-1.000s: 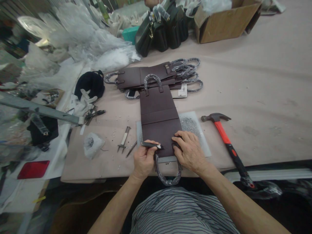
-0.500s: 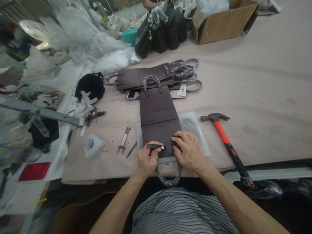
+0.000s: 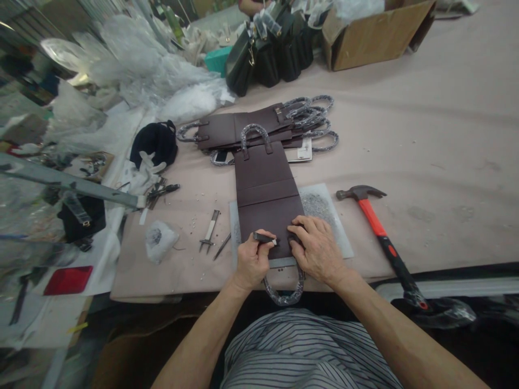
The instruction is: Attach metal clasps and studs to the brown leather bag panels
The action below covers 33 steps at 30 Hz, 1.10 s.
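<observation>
A dark brown leather bag panel (image 3: 270, 216) lies lengthwise before me, with a plastic-wrapped handle at each end. My left hand (image 3: 253, 262) grips a short, dark punch-like tool (image 3: 263, 237) with a pale tip, held slantwise just over the panel near its lower edge. On the panel's lower right, my right hand (image 3: 318, 248) has thumb and forefinger curled round the dark end of the near handle (image 3: 284, 299), largely hidden by the fingers. This handle's loop hangs over the table edge. Underneath the panel is a whitish slab (image 3: 334, 227) with a worn, speckled surface.
A claw hammer (image 3: 379, 232) with a red and black grip lies right. Left are a caliper-like metal tool (image 3: 210, 232), a thin pointed rod (image 3: 222, 247) and a plastic bag (image 3: 160, 241). Behind are stacked brown panels (image 3: 223, 129), black bags (image 3: 267, 59) and a cardboard box (image 3: 377, 40).
My left hand has shifted slightly right along the panel, and the tool in it now slants more. My right hand keeps its place on the panel. The whole view has shifted a little.
</observation>
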Tool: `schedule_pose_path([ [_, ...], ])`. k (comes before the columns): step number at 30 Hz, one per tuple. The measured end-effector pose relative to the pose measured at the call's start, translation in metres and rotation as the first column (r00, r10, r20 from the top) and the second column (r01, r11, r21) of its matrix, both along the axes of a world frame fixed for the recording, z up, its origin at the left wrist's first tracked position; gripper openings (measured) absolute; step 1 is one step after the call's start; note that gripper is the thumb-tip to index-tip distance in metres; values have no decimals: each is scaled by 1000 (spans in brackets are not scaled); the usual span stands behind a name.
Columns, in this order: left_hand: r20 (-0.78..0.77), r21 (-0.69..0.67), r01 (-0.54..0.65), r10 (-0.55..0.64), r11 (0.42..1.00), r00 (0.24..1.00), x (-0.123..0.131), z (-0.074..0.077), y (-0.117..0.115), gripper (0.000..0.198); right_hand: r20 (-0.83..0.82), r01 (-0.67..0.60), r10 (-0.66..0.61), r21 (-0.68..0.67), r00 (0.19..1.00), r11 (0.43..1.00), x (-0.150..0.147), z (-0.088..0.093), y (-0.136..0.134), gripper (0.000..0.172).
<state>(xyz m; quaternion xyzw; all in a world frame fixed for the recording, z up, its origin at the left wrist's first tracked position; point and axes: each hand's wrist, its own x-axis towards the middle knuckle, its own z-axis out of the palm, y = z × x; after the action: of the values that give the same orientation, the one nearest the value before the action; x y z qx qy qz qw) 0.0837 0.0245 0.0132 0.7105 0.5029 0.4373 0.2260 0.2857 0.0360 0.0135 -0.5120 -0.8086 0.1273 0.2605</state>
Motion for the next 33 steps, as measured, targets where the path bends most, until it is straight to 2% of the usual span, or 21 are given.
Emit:
schedule_pose_path([
  [5, 24, -28, -1, 2, 1000, 1000, -1, 3, 2, 11, -57, -10, 9, -6, 998, 1000, 3, -2, 1, 28],
  [9, 3, 3, 8, -8, 1000, 1000, 1, 2, 2, 10, -212, -56, 59, 20, 976, 998, 10, -4, 1, 26],
  [13, -34, 30, -4, 5, 1000, 999, 5, -1, 0, 9, -323, 40, -19, 56, 946, 998, 29, 1, -9, 23],
  [17, -25, 28, -18, 19, 999, 1000, 6, -2, 1, 8, -282, 213, -180, 90, 942, 973, 61, 3, -22, 23],
  [23, -14, 52, 49, -48, 997, 999, 3, -1, 4, 8, -213, 411, -393, 48, 895, 910, 109, -13, -36, 25],
  [27, 8, 26, 53, -53, 998, 999, 2, 1, 6, 8, -165, 485, -472, 51, 866, 873, 124, -19, -44, 21],
  [30, 4, 44, 48, -48, 998, 999, 3, 1, 6, 8, -60, 526, -523, 66, 850, 848, 129, -20, -46, 22],
  [33, -42, 76, 48, -45, 996, 998, 4, -1, 4, 9, 59, 585, -583, -24, 811, 811, 137, -19, -43, 28],
])
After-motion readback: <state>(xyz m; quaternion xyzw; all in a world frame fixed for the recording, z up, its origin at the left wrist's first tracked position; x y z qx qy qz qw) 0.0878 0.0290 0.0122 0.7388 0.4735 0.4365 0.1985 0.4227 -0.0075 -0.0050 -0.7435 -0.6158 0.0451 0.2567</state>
